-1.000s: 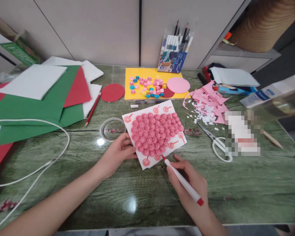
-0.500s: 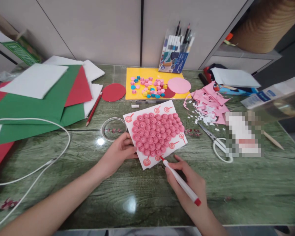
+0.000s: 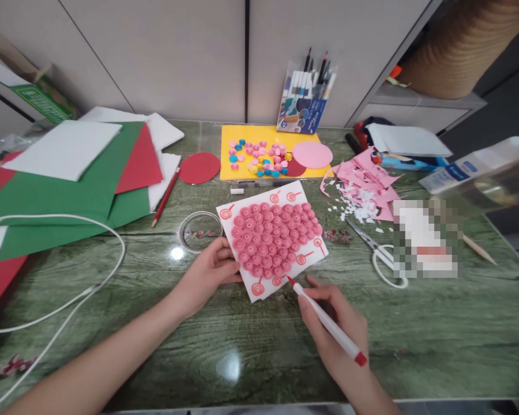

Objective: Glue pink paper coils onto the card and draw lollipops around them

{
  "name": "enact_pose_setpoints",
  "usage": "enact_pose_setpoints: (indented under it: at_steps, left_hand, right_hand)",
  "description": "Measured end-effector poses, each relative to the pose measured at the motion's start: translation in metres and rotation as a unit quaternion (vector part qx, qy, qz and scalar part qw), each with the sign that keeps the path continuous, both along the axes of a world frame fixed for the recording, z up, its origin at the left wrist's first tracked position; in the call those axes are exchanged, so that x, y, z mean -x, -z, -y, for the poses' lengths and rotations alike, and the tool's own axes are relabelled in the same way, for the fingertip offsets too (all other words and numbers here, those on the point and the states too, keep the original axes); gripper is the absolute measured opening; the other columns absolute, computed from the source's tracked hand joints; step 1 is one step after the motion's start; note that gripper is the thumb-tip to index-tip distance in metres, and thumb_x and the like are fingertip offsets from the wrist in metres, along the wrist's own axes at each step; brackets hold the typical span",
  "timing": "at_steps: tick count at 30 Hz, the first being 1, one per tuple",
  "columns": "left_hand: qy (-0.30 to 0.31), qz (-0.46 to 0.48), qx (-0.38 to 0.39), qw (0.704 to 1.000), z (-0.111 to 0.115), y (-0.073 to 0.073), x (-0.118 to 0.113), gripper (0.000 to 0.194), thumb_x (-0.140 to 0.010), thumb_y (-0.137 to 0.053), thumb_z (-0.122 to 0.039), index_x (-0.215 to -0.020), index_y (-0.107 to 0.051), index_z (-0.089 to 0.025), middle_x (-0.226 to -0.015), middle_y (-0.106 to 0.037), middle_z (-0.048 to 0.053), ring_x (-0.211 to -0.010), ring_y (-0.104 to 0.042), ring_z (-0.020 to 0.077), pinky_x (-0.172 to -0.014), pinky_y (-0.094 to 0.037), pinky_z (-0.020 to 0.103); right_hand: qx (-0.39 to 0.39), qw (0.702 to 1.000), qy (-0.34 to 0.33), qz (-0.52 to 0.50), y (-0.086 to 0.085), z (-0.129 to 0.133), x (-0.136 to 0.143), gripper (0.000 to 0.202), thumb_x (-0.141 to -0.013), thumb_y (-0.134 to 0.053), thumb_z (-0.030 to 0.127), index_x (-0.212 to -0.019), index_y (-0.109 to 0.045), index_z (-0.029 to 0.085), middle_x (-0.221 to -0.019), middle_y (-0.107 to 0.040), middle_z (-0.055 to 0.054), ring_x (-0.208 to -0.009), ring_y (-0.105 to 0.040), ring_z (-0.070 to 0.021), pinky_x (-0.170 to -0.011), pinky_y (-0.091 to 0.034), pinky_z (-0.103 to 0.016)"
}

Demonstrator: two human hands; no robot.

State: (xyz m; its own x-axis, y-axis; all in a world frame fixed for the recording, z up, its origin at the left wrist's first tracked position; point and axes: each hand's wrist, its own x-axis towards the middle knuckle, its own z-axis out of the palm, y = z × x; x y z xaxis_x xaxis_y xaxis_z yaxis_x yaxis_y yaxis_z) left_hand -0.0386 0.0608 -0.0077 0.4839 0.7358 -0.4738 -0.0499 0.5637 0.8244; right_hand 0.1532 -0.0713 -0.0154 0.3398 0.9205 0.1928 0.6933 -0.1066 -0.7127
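Note:
A white card [image 3: 315, 256] carries a heart of rolled pink paper coils [image 3: 277, 236], with red lollipop-like spirals drawn around it. My left hand [image 3: 214, 268] grips the card's left edge between thumb and fingers. In my right hand [image 3: 339, 317] is a white marker [image 3: 333, 327] with a red end, held like a pen. Its red tip is close to the card's lower edge, just right of a small drawn spiral; whether it touches the card I cannot tell. The white marker cap [image 3: 237, 191] lies beyond the card. A roll of clear tape [image 3: 200, 231] rests left of the card.
Scissors [image 3: 383, 256] and pink paper scraps [image 3: 365, 178] lie to the right. Behind, a yellow sheet [image 3: 227, 132] holds small coloured pieces below a pencil pack [image 3: 303, 104]. Green paper [image 3: 69, 202], a red pencil [image 3: 166, 196] and a white cable [image 3: 123, 248] are on the left.
My right hand and the marker have moved slightly right, drawing the tip away from the small spiral at the card's lower edge. My left hand keeps its hold on the card.

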Motion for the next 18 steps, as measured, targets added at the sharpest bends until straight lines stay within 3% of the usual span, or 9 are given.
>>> enact_pose_setpoints:
  at_steps: [4, 8, 13, 18]
  left_hand:
    - [0.000, 0.003, -0.003, 1.000, 0.001, -0.001, 0.000, 0.028, -0.071, -0.070, -0.021, -0.090, -0.051, -0.018, -0.097, -0.065, 0.005, -0.086, -0.064, 0.0191, -0.073, -0.054, 0.032]
    - [0.007, 0.014, -0.017, 1.000, 0.003, -0.002, 0.002, 0.026, -0.072, -0.068, -0.020, -0.091, -0.050, -0.019, -0.095, -0.064, 0.004, -0.087, -0.064, 0.0185, -0.074, -0.053, 0.033]
    - [0.008, 0.026, -0.046, 0.999, 0.003, -0.006, 0.003, 0.024, -0.072, -0.068, -0.021, -0.089, -0.050, -0.019, -0.093, -0.064, 0.003, -0.085, -0.064, 0.0176, -0.073, -0.052, 0.031]
    - [0.004, 0.037, -0.083, 0.996, 0.003, -0.010, 0.004, 0.025, -0.072, -0.067, -0.023, -0.091, -0.051, -0.020, -0.092, -0.065, 0.002, -0.083, -0.063, 0.0169, -0.073, -0.051, 0.029]
  right_hand:
    - [-0.023, 1.000, 0.004, 0.003, 0.000, 0.004, 0.000, 0.007, -0.079, -0.058, 0.028, -0.083, -0.056, 0.023, -0.086, -0.072, -0.005, -0.094, -0.067, -0.0230, -0.063, -0.055, -0.025]
    - [-0.134, 0.991, -0.006, -0.002, -0.007, 0.005, 0.002, 0.008, -0.077, -0.057, 0.021, -0.085, -0.054, 0.022, -0.090, -0.070, -0.007, -0.089, -0.068, -0.0227, -0.066, -0.056, -0.028]
    - [-0.213, 0.967, -0.138, 0.010, -0.041, 0.005, 0.007, 0.013, -0.074, -0.055, 0.015, -0.080, -0.055, 0.025, -0.057, -0.059, 0.003, -0.055, -0.063, -0.0161, -0.077, -0.057, -0.038]
    - [-0.200, 0.945, -0.248, 0.066, -0.075, 0.008, 0.011, 0.014, -0.074, -0.057, 0.020, -0.063, -0.055, 0.028, -0.045, -0.053, 0.008, -0.037, -0.049, -0.0098, -0.073, -0.058, -0.032]
